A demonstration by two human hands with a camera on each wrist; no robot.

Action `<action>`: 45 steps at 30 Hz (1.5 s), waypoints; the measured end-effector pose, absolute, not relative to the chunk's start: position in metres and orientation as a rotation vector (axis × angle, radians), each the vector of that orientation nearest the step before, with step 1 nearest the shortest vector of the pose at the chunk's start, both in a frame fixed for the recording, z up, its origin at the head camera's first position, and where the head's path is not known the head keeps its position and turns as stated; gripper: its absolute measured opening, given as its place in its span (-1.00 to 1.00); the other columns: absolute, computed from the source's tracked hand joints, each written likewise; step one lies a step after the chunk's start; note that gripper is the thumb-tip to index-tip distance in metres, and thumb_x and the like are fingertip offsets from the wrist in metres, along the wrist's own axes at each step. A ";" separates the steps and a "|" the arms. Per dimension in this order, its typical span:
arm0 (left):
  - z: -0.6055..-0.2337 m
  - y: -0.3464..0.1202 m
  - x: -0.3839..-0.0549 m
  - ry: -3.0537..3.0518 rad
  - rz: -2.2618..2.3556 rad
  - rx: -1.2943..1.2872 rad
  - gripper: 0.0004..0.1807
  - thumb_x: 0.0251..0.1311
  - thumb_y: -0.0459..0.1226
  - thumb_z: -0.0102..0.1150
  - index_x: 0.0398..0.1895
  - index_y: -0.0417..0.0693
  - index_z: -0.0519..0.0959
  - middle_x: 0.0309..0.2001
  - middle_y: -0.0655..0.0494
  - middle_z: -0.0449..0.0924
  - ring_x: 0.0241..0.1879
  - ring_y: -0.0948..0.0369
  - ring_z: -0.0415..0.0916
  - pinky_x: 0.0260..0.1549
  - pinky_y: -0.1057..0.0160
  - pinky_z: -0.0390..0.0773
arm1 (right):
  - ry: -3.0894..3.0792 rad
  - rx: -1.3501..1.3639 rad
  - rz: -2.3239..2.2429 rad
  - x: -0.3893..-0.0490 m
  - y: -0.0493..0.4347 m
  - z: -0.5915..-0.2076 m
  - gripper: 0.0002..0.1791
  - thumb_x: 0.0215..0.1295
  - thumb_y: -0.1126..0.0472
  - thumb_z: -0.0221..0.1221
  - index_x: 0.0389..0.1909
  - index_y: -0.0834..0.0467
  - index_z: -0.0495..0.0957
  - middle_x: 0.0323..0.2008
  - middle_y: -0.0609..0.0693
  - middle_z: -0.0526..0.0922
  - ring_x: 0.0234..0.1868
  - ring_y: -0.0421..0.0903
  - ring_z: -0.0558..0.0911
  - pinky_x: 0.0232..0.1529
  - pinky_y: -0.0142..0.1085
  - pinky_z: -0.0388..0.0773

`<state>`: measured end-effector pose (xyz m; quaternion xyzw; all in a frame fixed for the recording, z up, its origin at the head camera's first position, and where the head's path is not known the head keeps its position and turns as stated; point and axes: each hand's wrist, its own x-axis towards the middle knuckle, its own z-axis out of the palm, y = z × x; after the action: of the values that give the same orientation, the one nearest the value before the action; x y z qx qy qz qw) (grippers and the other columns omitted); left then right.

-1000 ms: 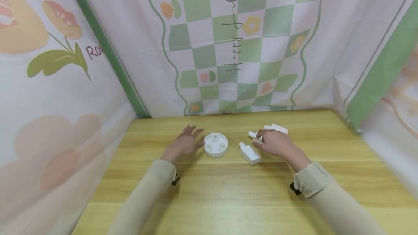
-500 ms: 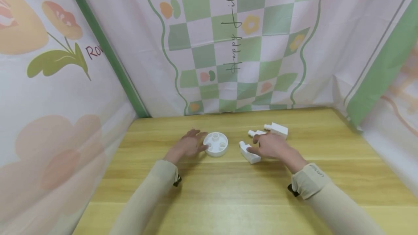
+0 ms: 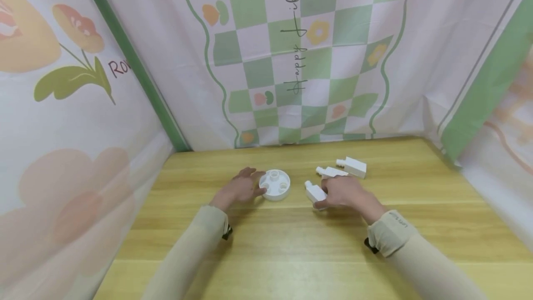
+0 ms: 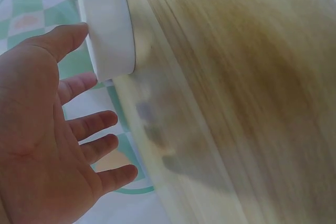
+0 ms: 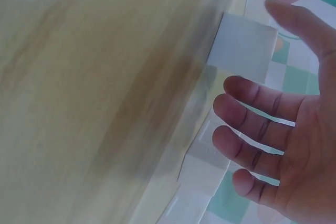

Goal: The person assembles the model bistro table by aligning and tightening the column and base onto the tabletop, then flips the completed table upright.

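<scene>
A round white dish with raised rings inside lies on the table. My left hand is at its left rim, thumb and forefinger spread along the side; the left wrist view shows the thumb tip at the dish wall. To the right lie three white bottle-shaped blocks with narrow necks. Over the nearest block is my right hand, thumb on the near side and fingers on the far side. In the right wrist view the block's end sits between thumb and forefinger; firm contact cannot be told.
The middle block lies just behind my right hand, and the far block beyond it. A wooden table carries everything. Printed curtains hang behind it and along both sides.
My right hand has moved left and nearer, from the middle block to the nearest block. My left hand has shifted slightly right, up to the dish rim. The dish and blocks have stayed put.
</scene>
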<state>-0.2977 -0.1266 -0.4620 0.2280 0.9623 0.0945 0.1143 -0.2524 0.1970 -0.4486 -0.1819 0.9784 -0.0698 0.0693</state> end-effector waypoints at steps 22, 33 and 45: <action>-0.465 -0.128 -0.297 2.820 0.315 0.618 -0.24 0.39 0.25 -0.06 0.58 0.27 0.08 0.59 -0.11 0.00 0.58 -0.09 -0.07 0.43 -0.22 0.24 | 3.081 -0.518 -0.293 -0.261 0.201 -0.440 -0.58 0.08 -0.13 0.34 -0.19 0.09 0.65 -0.33 -0.02 0.71 -0.45 -0.12 0.55 -0.44 -0.17 0.52; -0.463 -0.128 -0.297 2.822 0.292 0.628 -0.23 0.40 0.25 -0.09 0.58 0.25 0.07 0.58 -0.13 0.01 0.58 -0.10 -0.08 0.43 -0.21 0.24 | 3.170 -0.547 -0.471 -0.263 0.197 -0.433 -0.51 0.16 -0.11 0.33 -0.05 0.17 0.63 -0.28 0.01 0.71 -0.43 -0.12 0.54 -0.45 -0.24 0.46; -0.464 -0.128 -0.297 2.819 0.303 0.628 -0.24 0.41 0.23 -0.07 0.58 0.24 0.07 0.57 -0.16 0.02 0.58 -0.11 -0.07 0.44 -0.21 0.23 | 3.161 -0.501 -0.619 -0.268 0.189 -0.426 -0.56 0.19 -0.13 0.32 -0.07 0.10 0.63 -0.25 0.00 0.70 -0.34 -0.08 0.58 -0.36 -0.20 0.50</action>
<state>-0.2965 -0.1277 -0.4641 0.2147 0.9639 0.1035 0.1184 -0.2682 0.1889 -0.4264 -0.1536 0.9680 -0.1894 -0.0589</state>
